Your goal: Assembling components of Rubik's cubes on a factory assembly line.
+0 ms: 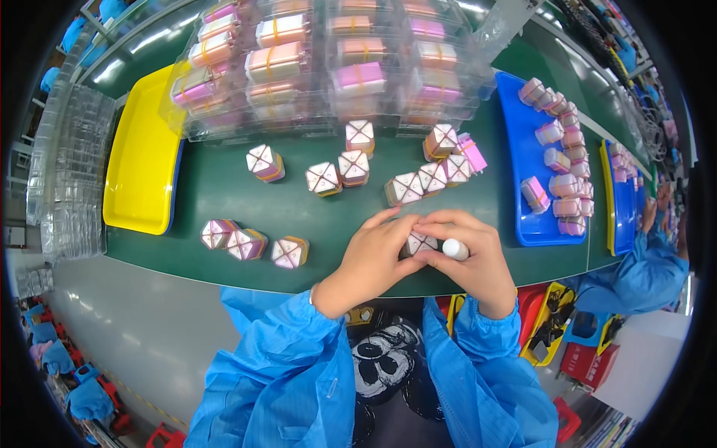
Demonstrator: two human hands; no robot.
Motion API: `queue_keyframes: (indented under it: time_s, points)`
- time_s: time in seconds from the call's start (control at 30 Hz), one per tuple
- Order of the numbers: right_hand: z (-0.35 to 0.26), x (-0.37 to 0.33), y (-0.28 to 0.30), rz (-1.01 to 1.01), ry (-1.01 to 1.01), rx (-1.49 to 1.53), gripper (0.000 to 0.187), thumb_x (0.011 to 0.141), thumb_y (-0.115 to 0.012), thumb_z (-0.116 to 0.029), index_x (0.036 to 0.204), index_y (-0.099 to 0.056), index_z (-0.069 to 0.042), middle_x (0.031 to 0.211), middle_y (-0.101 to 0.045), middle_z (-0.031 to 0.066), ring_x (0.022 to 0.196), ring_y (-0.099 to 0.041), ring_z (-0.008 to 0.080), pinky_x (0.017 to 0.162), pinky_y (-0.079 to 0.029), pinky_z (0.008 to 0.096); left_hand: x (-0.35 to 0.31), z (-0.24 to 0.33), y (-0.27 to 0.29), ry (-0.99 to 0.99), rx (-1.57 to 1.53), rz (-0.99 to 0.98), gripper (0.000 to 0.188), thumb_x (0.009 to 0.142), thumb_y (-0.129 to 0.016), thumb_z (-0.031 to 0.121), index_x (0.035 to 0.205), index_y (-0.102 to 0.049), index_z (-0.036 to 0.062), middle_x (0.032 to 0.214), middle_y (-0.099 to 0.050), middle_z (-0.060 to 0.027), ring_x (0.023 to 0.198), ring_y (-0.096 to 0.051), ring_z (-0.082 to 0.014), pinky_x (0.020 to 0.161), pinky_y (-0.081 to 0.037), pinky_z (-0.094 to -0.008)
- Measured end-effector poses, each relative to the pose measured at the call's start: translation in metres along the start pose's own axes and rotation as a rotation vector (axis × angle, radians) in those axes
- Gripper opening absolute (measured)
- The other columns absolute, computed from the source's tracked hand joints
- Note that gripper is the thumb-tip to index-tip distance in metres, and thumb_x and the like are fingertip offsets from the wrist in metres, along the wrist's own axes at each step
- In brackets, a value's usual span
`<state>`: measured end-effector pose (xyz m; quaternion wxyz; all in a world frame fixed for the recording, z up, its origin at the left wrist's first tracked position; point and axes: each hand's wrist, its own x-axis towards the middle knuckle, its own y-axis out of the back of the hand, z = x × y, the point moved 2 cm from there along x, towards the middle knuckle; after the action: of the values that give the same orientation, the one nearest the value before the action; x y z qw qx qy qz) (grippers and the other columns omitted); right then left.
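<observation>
Both my hands come together near the front edge of the green table. Between them is a small banded block (420, 243), its white top crossed by dark lines. My left hand (379, 252) has its fingers wrapped round the block's left side and far edge. In my right hand (472, 257) is a white, round-ended cylinder (455, 249), pen-like, most of it hidden by the fingers. My right fingertips also touch the block. Just beyond stand several similar blocks (404, 189) in a row, and a pink block (470, 153) lies at its far end.
More blocks stand in the middle (323, 179) and front left (246, 244). Clear plastic trays (291, 112) of banded blocks are stacked at the back. A yellow tray (142, 157) is left, a blue tray (526, 216) of blocks right. Another person's blue sleeve (627, 280) is far right.
</observation>
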<state>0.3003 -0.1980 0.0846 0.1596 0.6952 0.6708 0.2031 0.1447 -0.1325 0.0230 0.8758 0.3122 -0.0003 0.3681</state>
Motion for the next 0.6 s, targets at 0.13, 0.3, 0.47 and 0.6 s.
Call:
queue_keyframes:
  time_s: [0.13, 0.3, 0.47, 0.6]
  points:
    - [-0.006, 0.000, 0.002, -0.014, -0.010, -0.077, 0.034, 0.077, -0.081, -0.009, 0.111, -0.073, -0.006, 0.111, -0.068, 0.0100, 0.099, -0.068, 0.0253, 0.083, -0.055, 0.0350, 0.001, 0.002, -0.001, -0.037, 0.016, 0.020, 0.044, 0.081, -0.075, 0.023, 0.116, -0.056, 0.0050, 0.088, -0.068, -0.0106, 0.090, -0.067, -0.0297, 0.108, -0.041, -0.0437]
    - [0.000, -0.001, 0.010, 0.093, 0.110, 0.090, 0.026, 0.081, -0.078, -0.011, 0.106, -0.073, -0.004, 0.105, -0.066, 0.0118, 0.087, -0.067, 0.0215, 0.073, -0.054, 0.0300, 0.003, 0.006, 0.001, -0.046, 0.040, 0.022, 0.044, 0.077, -0.079, 0.022, 0.112, -0.057, 0.0082, 0.102, -0.069, -0.0086, 0.097, -0.066, -0.0292, 0.108, -0.041, -0.0456]
    - [-0.016, 0.009, 0.016, 0.443, 0.382, 0.925, 0.038, 0.104, -0.051, -0.037, 0.086, -0.055, -0.003, 0.081, -0.053, 0.0095, 0.043, -0.037, 0.0068, 0.038, -0.031, 0.0220, 0.003, 0.006, -0.001, -0.022, 0.012, -0.038, 0.044, 0.078, -0.079, 0.027, 0.112, -0.058, 0.0085, 0.107, -0.068, -0.0085, 0.103, -0.065, -0.0289, 0.109, -0.040, -0.0454]
    - [-0.023, 0.020, -0.006, 0.301, 0.387, 0.791, 0.038, 0.103, -0.054, -0.036, 0.084, -0.056, -0.003, 0.077, -0.053, 0.0080, 0.047, -0.041, 0.0075, 0.043, -0.033, 0.0219, 0.004, 0.007, 0.002, -0.087, 0.034, 0.056, 0.042, 0.081, -0.077, 0.031, 0.110, -0.059, 0.0066, 0.106, -0.066, -0.0106, 0.104, -0.063, -0.0306, 0.105, -0.042, -0.0444]
